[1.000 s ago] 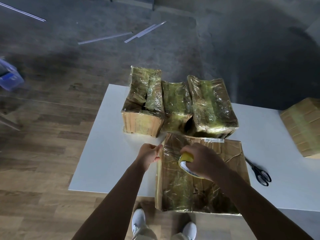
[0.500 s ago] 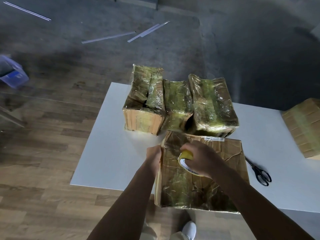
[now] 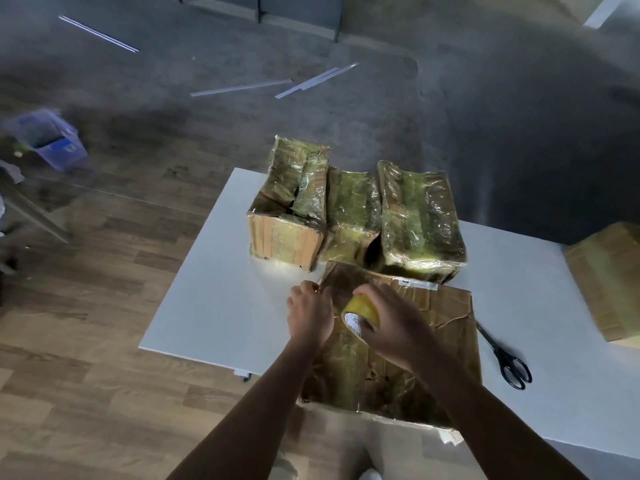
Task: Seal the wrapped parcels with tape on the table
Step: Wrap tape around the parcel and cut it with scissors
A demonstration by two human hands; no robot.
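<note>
Clutching tape roll (image 3: 362, 311) in right hand (image 3: 398, 327) grip above parcel (image 3: 446, 327), left hand (image 3: 310, 315) grip clenched at parcel's left edge

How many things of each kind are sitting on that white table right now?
Film-wrapped parcels at the far edge: 3
Large flat parcel under the hands: 1
Brown parcel at the right edge, partly out of view: 1
Tape roll, held in the right hand: 1
Black scissors: 1
Total: 7
</note>
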